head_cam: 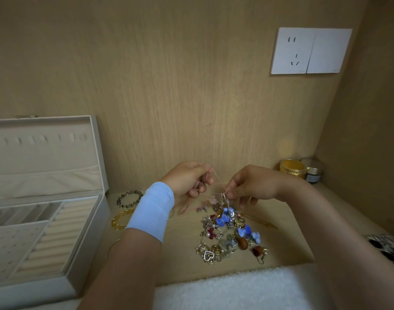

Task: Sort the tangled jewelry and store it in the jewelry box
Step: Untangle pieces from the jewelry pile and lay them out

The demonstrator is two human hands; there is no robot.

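Wooden desk (281, 249), both hands (187, 182) pinching pink cord (217, 179) above jewelry pile (229, 233)

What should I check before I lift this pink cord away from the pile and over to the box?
1. Both hands grip the pink cord: left hand and right hand pinch it. Ok.
2. Cord free of the jewelry pile: its pendant end hangs right at the pile. Cannot tell.
3. Jewelry box open: lid up. Ok.
4. Free compartment: trays look bare. Ok.
5. Path to the box: dark bead bracelet and yellow bead bracelet lie between. Not ok.
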